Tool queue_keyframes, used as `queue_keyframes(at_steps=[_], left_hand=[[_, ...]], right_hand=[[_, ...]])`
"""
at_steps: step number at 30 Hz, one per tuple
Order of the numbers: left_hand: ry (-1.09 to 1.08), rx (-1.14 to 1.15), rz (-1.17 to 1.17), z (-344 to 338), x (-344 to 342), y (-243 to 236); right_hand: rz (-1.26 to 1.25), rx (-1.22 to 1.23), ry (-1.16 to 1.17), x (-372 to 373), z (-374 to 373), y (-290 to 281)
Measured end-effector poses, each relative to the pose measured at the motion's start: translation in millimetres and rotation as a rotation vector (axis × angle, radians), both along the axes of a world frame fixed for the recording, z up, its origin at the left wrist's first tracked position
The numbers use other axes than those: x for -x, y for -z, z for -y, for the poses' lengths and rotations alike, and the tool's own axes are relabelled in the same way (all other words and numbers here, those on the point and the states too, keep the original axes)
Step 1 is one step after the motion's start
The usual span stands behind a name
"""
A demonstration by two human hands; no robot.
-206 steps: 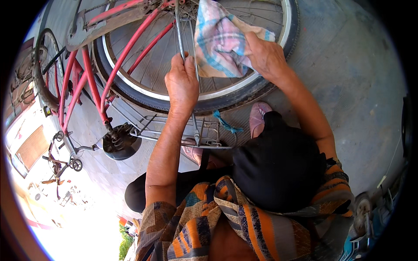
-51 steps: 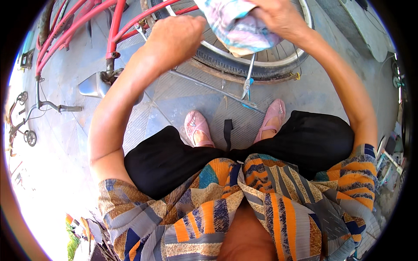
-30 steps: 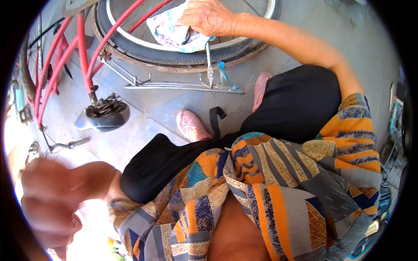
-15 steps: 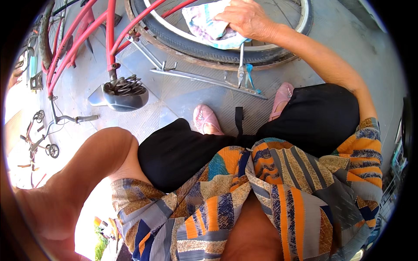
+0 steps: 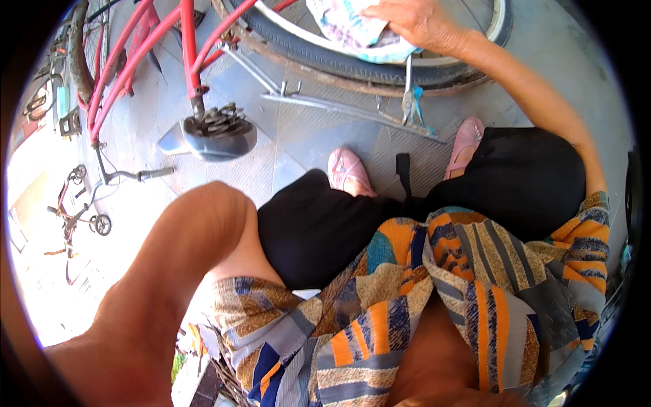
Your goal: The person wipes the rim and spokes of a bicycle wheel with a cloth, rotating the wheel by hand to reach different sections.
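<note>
At the top of the head view, my right hand (image 5: 422,24) is closed on a pale cloth (image 5: 349,28) with pink, purple and blue patches. It presses the cloth against the white rim of a bicycle wheel (image 5: 319,67) with a black tyre. The wheel belongs to a red bicycle (image 5: 188,47), and a rusty mudguard runs along the tyre. Below the wheel lies a silver stand (image 5: 339,112) with a blue strip tied to its strut. My left arm (image 5: 183,251) is bent back, and its hand is out of the picture at the lower left.
A dark saddle (image 5: 220,139) with springs underneath projects toward me. To the far left, a small scooter-like frame with wheels (image 5: 100,224) is on the brightly lit ground. My pink shoes (image 5: 349,173) stand on grey patterned tiles, just below the stand.
The whole view has shifted, so the bicycle and my legs appear farther right. My left hand, partly visible before, has left the picture. My right hand stays on the cloth at the rim.
</note>
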State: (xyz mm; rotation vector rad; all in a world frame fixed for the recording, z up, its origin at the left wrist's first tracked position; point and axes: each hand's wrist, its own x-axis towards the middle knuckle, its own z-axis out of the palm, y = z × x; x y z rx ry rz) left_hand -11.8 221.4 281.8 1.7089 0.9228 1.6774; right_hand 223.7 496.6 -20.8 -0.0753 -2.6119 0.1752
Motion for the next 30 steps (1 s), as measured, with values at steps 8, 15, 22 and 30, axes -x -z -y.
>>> queue_keyframes(at_steps=[8,15,22,30], left_hand=[[-0.258,0.301,-0.255,12.0,-7.5,59.1],[-0.303,0.457,-0.405,1.8,-13.0,112.7],[-0.254,0.550,-0.516,-1.9,-13.2,145.9],[-0.313,0.590,-0.577,-0.9,-13.9,166.6]], right_hand=[[-0.044,0.031,-0.074,16.9,7.8,3.1],[-0.109,0.040,-0.069,7.6,-1.0,0.9],[-0.006,-0.010,-0.037,-6.9,3.4,5.3],[-0.022,0.047,-0.043,18.2,0.9,18.4]])
